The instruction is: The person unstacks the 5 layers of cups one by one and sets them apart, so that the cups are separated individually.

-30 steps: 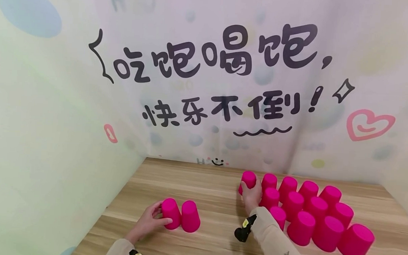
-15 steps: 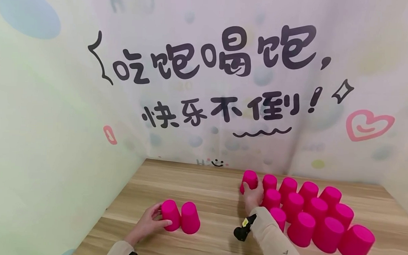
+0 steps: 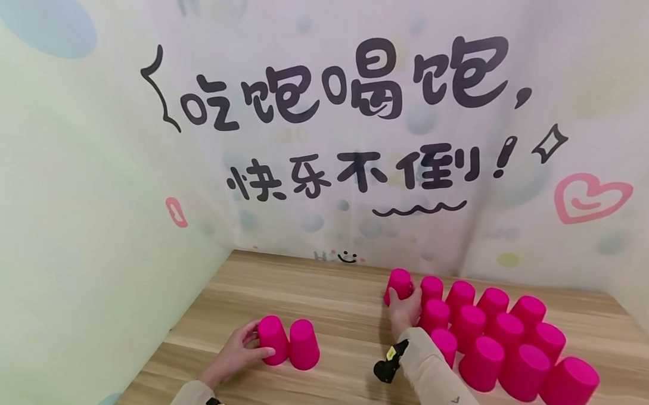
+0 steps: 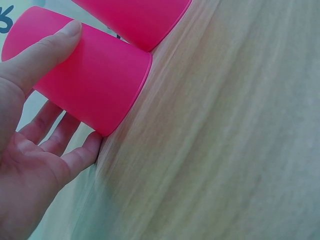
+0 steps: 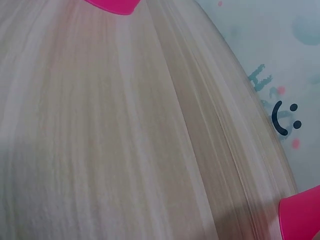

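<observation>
My left hand [image 3: 240, 350] holds a bright pink cup [image 3: 272, 342] that stands upside down on the table. In the left wrist view the thumb lies along the side of this cup [image 4: 97, 75], with fingers behind and below it. A second pink cup [image 3: 304, 346] stands just to its right, its base close to the first. Farther back, my right hand [image 3: 405, 309] grips another upturned pink cup [image 3: 399, 281] at the left end of the rear row. Only part of that cup [image 5: 301, 217] shows at the lower right of the right wrist view.
Several more upturned pink cups stand in rows on the right, such as one [image 3: 570, 387] near the front. The right sleeve [image 3: 436, 373] partly covers a front cup [image 3: 444, 344]. Behind the wooden table [image 3: 347, 334] rises a printed cloth wall [image 3: 302, 237].
My right hand and its cup have shifted very slightly backward, towards the wall. The left hand keeps its hold on its cup, and the whole head view has moved a little.
</observation>
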A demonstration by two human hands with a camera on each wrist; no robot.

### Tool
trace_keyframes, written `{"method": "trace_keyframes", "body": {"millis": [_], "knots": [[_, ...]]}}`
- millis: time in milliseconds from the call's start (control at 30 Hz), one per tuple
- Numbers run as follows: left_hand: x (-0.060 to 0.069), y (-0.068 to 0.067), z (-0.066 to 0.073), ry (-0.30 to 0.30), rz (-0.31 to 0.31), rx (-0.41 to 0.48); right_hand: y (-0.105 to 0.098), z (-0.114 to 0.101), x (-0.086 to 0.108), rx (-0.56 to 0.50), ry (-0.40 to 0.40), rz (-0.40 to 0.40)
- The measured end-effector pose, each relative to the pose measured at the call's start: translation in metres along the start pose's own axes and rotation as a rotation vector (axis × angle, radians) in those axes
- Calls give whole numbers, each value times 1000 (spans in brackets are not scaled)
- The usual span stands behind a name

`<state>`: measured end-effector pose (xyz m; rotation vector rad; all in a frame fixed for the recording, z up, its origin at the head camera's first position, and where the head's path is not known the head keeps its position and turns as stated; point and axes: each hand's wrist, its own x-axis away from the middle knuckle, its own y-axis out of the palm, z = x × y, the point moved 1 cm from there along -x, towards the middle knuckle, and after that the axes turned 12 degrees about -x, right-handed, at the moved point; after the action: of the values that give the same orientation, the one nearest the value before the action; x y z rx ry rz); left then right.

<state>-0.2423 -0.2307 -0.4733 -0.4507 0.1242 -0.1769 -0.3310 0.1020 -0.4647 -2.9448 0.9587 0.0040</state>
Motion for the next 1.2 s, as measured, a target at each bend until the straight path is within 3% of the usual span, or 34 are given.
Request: {"method": "trace_keyframes", "body": {"millis": [367, 633, 967, 1200], "knots": [[1, 1, 0, -3, 7, -5, -3, 4, 1, 31, -61, -61], [1, 2, 0, -7, 9, -4, -6, -6, 3, 51, -44, -114], [-2, -1, 1, -2, 2, -19, -5, -18, -4, 68, -206, -147], [1, -1, 3, 2, 2, -12, -8, -18, -9, 96, -215, -189]]}}
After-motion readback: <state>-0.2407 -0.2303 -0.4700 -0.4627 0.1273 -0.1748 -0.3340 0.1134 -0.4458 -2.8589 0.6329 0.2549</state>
